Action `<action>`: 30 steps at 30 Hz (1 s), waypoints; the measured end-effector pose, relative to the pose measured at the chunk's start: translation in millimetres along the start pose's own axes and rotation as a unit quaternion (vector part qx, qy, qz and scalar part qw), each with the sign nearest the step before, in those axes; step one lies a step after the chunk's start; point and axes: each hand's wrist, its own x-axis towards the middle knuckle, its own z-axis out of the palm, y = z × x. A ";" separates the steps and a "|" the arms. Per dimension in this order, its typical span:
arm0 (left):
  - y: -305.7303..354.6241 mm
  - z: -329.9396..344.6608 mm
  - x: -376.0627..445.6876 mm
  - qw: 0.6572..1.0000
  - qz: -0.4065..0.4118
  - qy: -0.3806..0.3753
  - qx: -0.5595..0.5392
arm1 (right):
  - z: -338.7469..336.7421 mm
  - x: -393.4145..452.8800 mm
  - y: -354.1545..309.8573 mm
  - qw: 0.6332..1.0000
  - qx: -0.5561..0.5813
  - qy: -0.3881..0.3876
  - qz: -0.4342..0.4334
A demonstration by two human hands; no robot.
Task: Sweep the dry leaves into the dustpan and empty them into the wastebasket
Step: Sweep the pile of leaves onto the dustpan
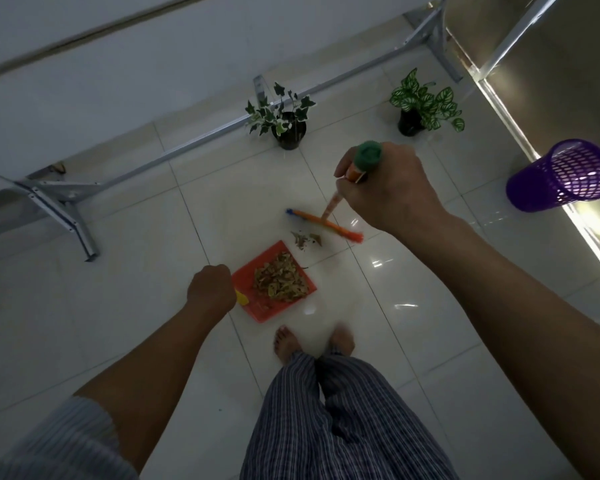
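While our right hand [392, 188] wraps the broom [329, 221] handle's top, arm outstretched, our left hand [211, 289] grips the red dustpan [253, 311] handle, fist curled. Dry leaves [280, 280] fill the pan; some [305, 239] lie beside the broom head. The purple wastebasket [561, 174] stands well right.

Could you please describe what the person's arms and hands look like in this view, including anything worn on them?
Both hands, the left hand and the right hand, are bare: no gloves, rings or watch show. Both forearms are uncovered. A short, light striped sleeve covers the left upper arm; the right arm shows no sleeve within the frame. The light is dim, so fine marks cannot be made out.
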 end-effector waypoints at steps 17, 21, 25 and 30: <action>-21.0 78.2 -13.4 0.968 -0.039 0.171 -0.177 | 50.2 -28.4 25.5 0.996 -0.039 -0.086 -0.004; -18.7 98.6 -8.6 0.929 -0.067 0.215 -0.294 | 63.4 -17.3 15.4 0.994 -0.064 -0.091 -0.017; -1.8 106.3 -0.8 0.869 -0.113 0.230 -0.424 | 73.9 -11.7 11.0 0.994 -0.065 -0.088 -0.006; 7.4 100.6 10.0 0.811 -0.134 0.227 -0.522 | 77.9 -10.7 8.4 0.992 -0.081 -0.094 -0.006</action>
